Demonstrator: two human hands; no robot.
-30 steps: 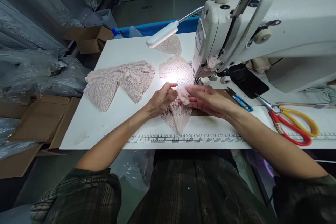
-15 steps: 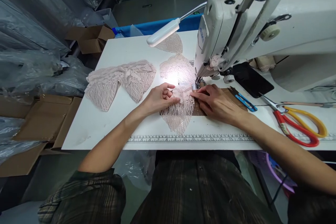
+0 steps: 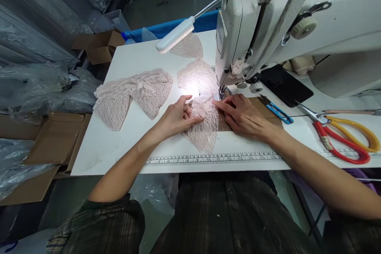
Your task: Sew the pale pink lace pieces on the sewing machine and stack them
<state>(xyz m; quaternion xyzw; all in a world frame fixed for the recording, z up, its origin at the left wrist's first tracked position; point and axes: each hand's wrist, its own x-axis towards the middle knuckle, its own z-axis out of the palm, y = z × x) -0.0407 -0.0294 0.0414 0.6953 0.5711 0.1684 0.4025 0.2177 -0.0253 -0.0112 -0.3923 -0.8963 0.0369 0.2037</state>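
Far left, we have a brown cardboard box (image 3: 55, 137) beside crumpled clear plastic (image 3: 47, 83). On the white table (image 3: 99, 147), a folded lace piece (image 3: 114, 105) lies flat, well apart from the hands. Next, our left hand (image 3: 175, 117): fingers curled, index raised toward the bright spot, thumb lying on the work lace (image 3: 205, 131) — we can't tell if the curled fingers pinch it. That lace sits between the two hands, just in front of the presser foot (image 3: 222, 93), pointed end toward us, near the printed ruler (image 3: 208, 159). Lamp (image 3: 175, 35) hangs over the lace behind it; glare washes out detail there. Our right hand (image 3: 242, 115) rests on a brown board (image 3: 268, 113), fingers bent, index tip at the lace edge beside the foot; thumb mostly hidden, so we can't tell whether it grips. Sewing machine (image 3: 233, 27) stands above and behind that hand. Further right: blue snips (image 3: 279, 112) at the board's edge, black phone (image 3: 285, 85) behind — then red-and-yellow scissors (image 3: 322, 131), blades pointing away from us.
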